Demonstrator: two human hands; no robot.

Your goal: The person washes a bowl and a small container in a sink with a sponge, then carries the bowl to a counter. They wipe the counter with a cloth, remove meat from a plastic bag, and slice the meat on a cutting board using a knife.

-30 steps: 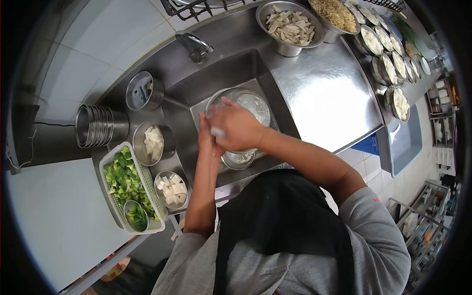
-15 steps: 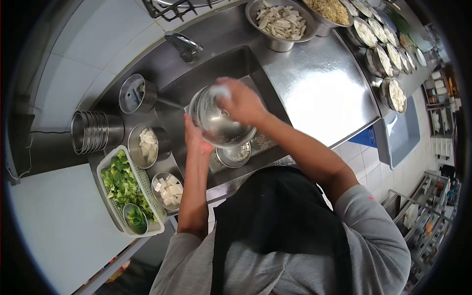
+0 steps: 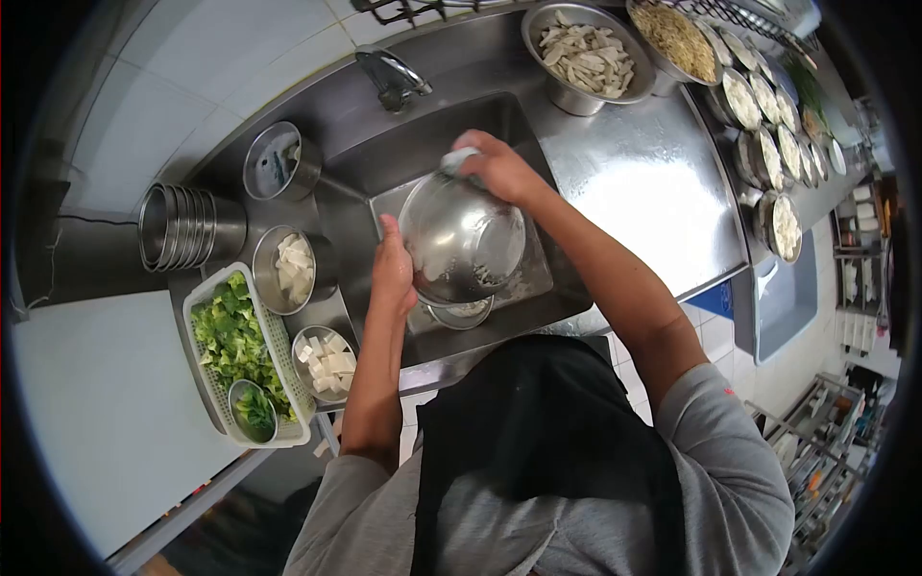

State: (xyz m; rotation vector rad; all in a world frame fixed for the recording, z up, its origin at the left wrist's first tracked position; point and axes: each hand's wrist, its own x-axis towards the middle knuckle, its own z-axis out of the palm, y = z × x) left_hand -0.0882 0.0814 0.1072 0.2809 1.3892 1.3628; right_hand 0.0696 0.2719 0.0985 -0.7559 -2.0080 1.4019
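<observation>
Over the sink [image 3: 360, 144], a shiny steel bowl [image 3: 451, 240] is tilted with its outer side and round base facing up. My left hand [image 3: 392, 271] grips the bowl's left edge, thumb pointing up and the other fingers hidden behind it. At the far rim, my right hand [image 3: 497, 171] is closed on a whitish scrubber [image 3: 459, 161] pressed to the metal; whether it is a pad or a cloth I cannot make out. Below the bowl, a smaller steel bowl [image 3: 461, 315] with pale bits in it is partly covered.
A faucet [image 3: 396, 82] reaches over the back. Tofu pots [image 3: 279, 288], stacked steel pots [image 3: 187, 230] and a broccoli basket [image 3: 303, 403] stand left. To the right are a bowl of pale strips [image 3: 588, 62], a bowl of shreds [image 3: 672, 38] and several filled bowls [image 3: 783, 230].
My right hand has moved with the scrubber from the bowl's upper face to its far rim. The bowl has turned, bringing its base to the right. The camera view has shifted slightly.
</observation>
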